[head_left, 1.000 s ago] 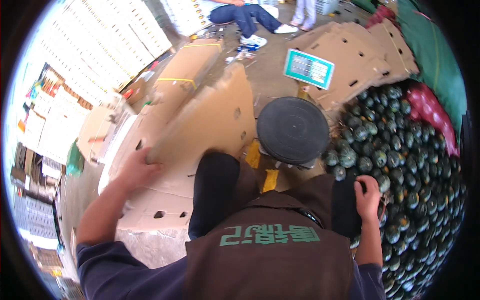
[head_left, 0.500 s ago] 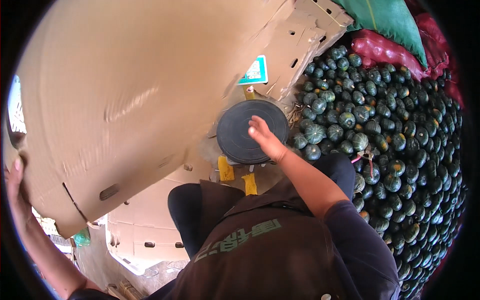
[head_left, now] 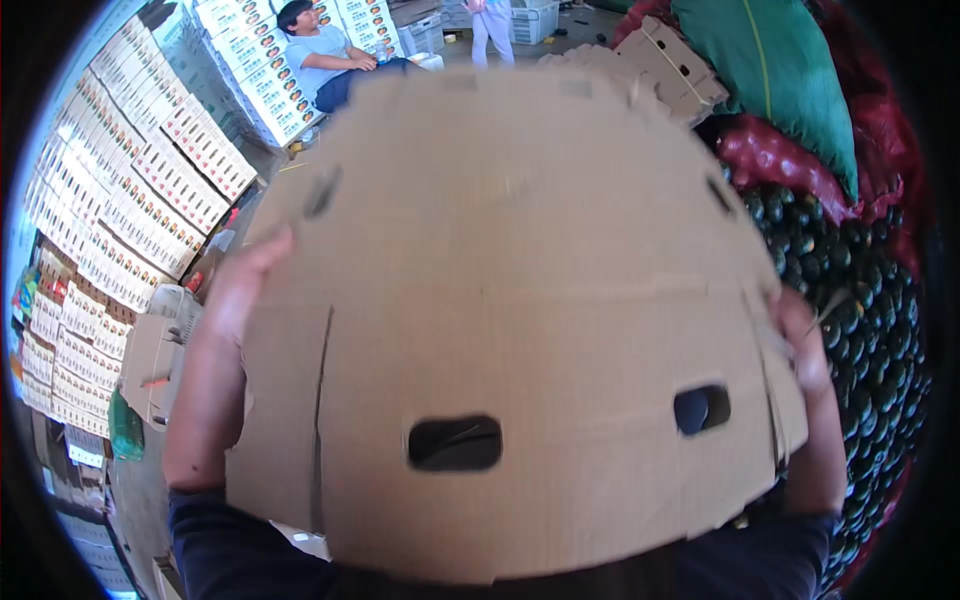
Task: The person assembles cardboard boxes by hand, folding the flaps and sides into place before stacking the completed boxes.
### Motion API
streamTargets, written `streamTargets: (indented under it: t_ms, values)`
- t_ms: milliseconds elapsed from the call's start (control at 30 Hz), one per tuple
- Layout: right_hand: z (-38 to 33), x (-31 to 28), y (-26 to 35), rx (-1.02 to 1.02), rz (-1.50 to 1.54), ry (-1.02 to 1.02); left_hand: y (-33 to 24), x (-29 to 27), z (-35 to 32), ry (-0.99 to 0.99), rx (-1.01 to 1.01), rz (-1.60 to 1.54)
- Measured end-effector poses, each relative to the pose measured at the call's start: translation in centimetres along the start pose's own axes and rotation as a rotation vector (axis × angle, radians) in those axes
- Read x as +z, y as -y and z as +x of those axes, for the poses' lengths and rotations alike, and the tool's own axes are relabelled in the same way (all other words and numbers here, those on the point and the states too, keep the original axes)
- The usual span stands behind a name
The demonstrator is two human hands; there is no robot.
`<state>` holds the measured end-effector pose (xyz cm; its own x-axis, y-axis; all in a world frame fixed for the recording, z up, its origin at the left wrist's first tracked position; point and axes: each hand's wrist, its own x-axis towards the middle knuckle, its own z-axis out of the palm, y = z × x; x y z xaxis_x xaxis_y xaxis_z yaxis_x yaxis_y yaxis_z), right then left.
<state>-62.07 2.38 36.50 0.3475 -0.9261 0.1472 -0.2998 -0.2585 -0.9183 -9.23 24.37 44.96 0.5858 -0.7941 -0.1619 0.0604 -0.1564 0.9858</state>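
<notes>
A big unfolded cardboard box (head_left: 520, 340) spreads in front of me, with slits and oval hand holes cut in it. My left hand (head_left: 262, 258) is closed on its left side, slightly blurred. Against the right side my right hand (head_left: 793, 318) grips the edge, its fingertips partly hidden by the cardboard. The sheet covers my lap and the floor before me. Through its two near holes only something dark shows.
Dark green pumpkins (head_left: 865, 360) lie heaped at the right, below red mesh sacks (head_left: 785, 165) and a green sack (head_left: 765, 80). White printed boxes (head_left: 120, 180) are stacked at the left. Far off, one person (head_left: 325, 55) sits and another (head_left: 490, 25) stands near pale crates (head_left: 535, 22).
The cardboard has swung from the left to right in front of me, covering the round black stool-like top. My right hand, free before, now grips its right side.
</notes>
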Motion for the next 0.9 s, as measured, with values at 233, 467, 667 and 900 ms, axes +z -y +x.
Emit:
streamTargets:
  t_ms: [233,467,667,900]
  values:
    - [-7.2,2.0,-1.7,0.566,0.022,0.198,10.2,1.0,-1.2,0.208,-0.513,-0.137]
    - [-7.2,2.7,-3.1,0.71,0.029,0.262,13.5,-0.4,-3.7,0.191,-0.608,0.156]
    - [-4.4,4.6,-6.7,0.707,0.148,0.238,10.7,-0.9,-5.8,0.312,-0.52,0.242]
    - [-0.1,4.8,-9.3,0.71,-0.343,0.501,12.8,0.8,-6.6,0.383,-0.625,0.544]
